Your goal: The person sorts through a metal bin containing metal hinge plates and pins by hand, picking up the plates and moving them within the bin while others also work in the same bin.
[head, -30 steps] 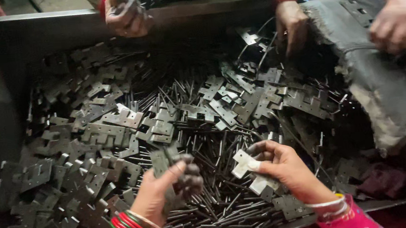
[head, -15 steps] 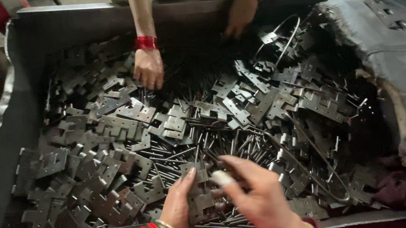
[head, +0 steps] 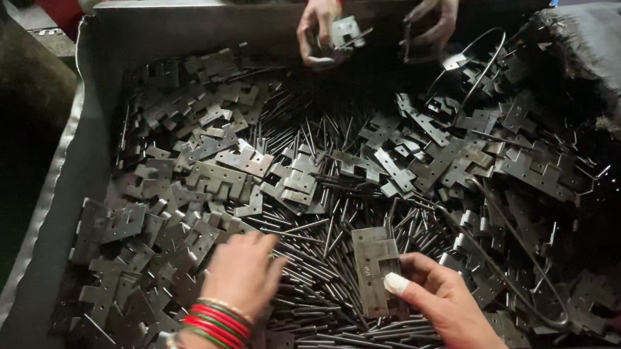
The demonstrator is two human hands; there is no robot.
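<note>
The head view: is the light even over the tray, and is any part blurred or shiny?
Head view: light is uneven; the hinge plate in the right hand and the middle pile shine with glare, while the metal tray edges fall into shadow. The left hand is slightly motion-blurred; the pins look sharp.

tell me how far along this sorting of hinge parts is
Done: no finished pile shows. In hand: the right hand holds one hinge plate upright, while the left hand rests on the pins. Left: loose plates and pins fill most of the metal tray.
</note>
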